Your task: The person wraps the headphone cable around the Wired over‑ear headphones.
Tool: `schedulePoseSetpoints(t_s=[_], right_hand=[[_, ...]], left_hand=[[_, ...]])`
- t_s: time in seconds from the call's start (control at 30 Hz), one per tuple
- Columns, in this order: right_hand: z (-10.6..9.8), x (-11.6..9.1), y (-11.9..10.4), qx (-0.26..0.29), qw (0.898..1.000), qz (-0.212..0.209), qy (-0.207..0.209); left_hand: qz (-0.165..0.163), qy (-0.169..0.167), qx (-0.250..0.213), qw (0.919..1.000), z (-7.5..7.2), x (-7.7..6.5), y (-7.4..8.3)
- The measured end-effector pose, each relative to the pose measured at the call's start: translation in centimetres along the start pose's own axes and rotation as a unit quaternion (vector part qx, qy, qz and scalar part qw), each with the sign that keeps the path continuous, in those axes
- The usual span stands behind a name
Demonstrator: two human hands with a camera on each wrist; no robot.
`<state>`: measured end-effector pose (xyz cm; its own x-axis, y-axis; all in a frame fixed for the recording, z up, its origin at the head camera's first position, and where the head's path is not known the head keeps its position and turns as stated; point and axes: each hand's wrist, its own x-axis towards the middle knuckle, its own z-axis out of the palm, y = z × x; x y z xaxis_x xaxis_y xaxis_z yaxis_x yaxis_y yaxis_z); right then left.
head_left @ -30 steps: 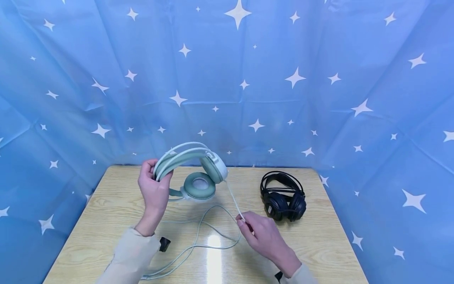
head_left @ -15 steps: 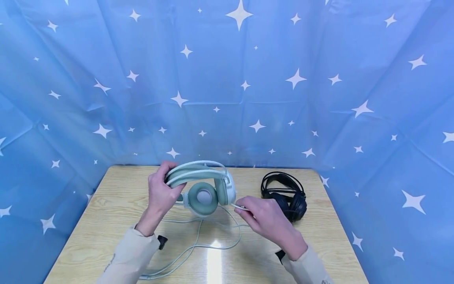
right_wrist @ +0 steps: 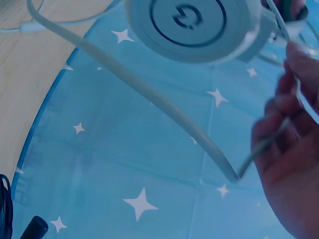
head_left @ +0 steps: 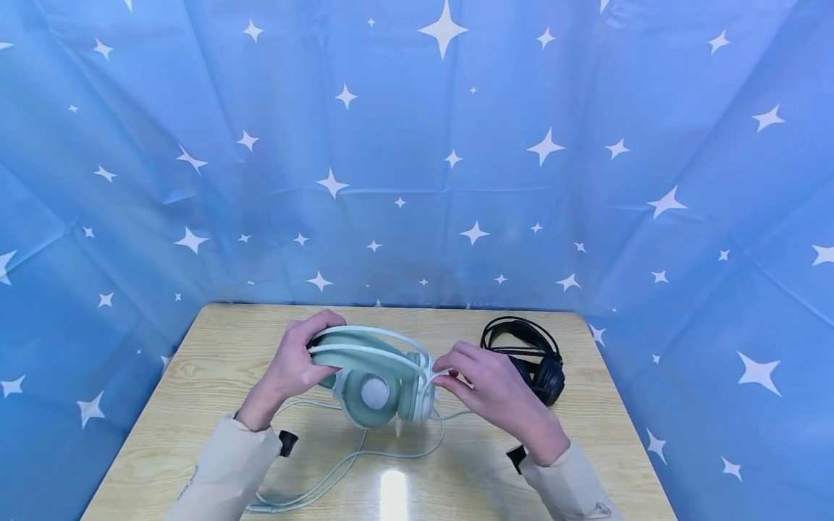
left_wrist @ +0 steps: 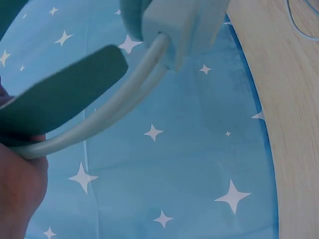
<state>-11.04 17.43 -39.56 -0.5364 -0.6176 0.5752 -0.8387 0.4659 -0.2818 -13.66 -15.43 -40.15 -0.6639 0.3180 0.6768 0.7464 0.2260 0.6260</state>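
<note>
A pair of pale green headphones (head_left: 371,362) is held over the middle of the table. My left hand (head_left: 293,365) grips the headband at its left part, thumb below and fingers above. One round cushion (head_left: 371,396) faces the head camera. My right hand (head_left: 485,383) pinches the thin light green cable close beside the right ear cup (head_left: 425,394). In the right wrist view the cable (right_wrist: 149,94) hangs in a bend from the fingers, below the ear cup's outer face (right_wrist: 192,30). The left wrist view shows the headband's pale tube (left_wrist: 99,119) running out of the left hand (left_wrist: 22,194).
Black headphones (head_left: 550,380) lie at the table's right, partly hidden behind the right hand. Loops of the green cable (head_left: 397,455) spread over the wooden table (head_left: 182,427) toward its near edge. A blue starry curtain (head_left: 417,145) stands behind and at both sides.
The left hand has lowered the green headphones and shifted them to the right. The right hand has risen along the cable to the right ear cup. The black headphones stay in place.
</note>
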Motion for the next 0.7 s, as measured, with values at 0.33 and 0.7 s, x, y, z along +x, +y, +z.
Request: schedulePoseSetpoints(t_s=[0.33,0.7], right_hand=[[-0.7,0.0,0.4,0.163,0.984,0.069,-0.019],[0.1,-0.2,1.6,0.250,0.936,0.245,-0.043]], left_hand=[[-0.043,-0.063,-0.145,0.9864,-1.0,-0.2,0.1],[-0.024,-0.082,-0.272,0.9584,-1.0,-0.2,-0.1]])
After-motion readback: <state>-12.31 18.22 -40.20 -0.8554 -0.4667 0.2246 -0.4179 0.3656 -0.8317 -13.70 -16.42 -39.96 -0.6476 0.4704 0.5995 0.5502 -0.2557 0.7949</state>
